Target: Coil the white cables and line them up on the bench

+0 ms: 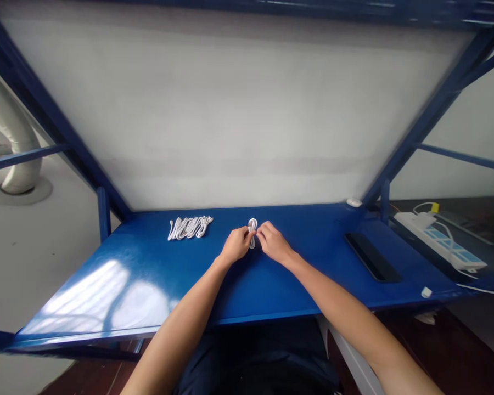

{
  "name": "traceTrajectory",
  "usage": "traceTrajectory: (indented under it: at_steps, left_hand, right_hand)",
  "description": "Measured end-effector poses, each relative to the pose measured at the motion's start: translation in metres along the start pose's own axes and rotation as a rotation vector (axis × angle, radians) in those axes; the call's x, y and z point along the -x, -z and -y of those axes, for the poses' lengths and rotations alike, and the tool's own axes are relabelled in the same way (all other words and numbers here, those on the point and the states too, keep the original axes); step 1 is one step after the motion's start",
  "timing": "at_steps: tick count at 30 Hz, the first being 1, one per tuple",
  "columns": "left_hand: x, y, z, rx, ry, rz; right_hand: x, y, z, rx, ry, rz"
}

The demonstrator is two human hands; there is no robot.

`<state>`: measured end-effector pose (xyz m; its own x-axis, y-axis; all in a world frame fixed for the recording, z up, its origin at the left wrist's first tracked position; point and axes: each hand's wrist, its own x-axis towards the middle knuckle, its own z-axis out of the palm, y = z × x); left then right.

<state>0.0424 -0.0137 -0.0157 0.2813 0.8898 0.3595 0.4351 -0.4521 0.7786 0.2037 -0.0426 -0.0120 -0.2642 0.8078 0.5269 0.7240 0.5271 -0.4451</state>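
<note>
My left hand (236, 245) and my right hand (274, 243) meet at the middle of the blue table top (296, 291). Between their fingertips, both hands pinch a small coiled white cable (252, 230), which stands up in a narrow loop. Part of the coil is hidden behind my fingers. Farther left on the table lies a flat row of white cable loops (189, 227), apart from both hands.
A black flat strip (371, 257) lies on the table's right side. Beyond the right end sits a white power strip (438, 241) with blue panels and cords. Blue metal posts and frame bars rise around the table, backed by a white panel (230, 109).
</note>
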Motion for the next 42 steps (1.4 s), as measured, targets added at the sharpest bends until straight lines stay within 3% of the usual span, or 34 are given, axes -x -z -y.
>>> traceTrajectory:
  at_steps: [7,12,15,17,20,24,30,32,35,38,42]
  left_hand:
    - [-0.001,0.011,0.000,0.043,-0.086,0.174]
    - [0.003,0.016,-0.007,0.140,-0.047,0.397]
    - [0.005,0.019,-0.014,0.263,0.006,0.604]
    - [0.006,0.020,-0.017,0.331,0.030,0.664]
    - [0.006,0.018,-0.016,0.436,0.086,0.613]
    - [0.003,0.010,-0.010,0.620,0.169,0.450]
    - [-0.006,0.009,-0.005,0.684,0.284,0.111]
    - [-0.007,0.011,-0.005,0.664,0.309,0.112]
    - [-0.005,0.009,-0.005,0.636,0.332,0.210]
    - [-0.002,0.007,-0.008,0.668,0.340,0.289]
    - [0.001,0.006,-0.011,0.746,0.353,0.306]
  right_hand:
    - [-0.003,0.010,-0.003,-0.189,-0.078,0.098]
    - [-0.006,0.023,-0.008,-0.611,-0.432,0.410]
    - [-0.007,0.032,-0.014,-0.872,-0.522,0.614]
    - [-0.007,0.037,-0.017,-0.954,-0.527,0.684]
    - [-0.008,0.036,-0.017,-0.992,-0.493,0.621]
    - [-0.007,0.025,-0.012,-0.985,-0.445,0.416]
    - [0.001,0.000,0.000,-0.580,-0.243,0.259]
    - [0.001,-0.003,0.000,-0.550,-0.263,0.147]
    - [-0.003,0.000,-0.002,-0.579,-0.325,-0.021]
    - [-0.005,0.006,-0.004,-0.635,-0.305,-0.010]
    - [-0.003,0.011,0.000,-0.628,-0.192,0.060]
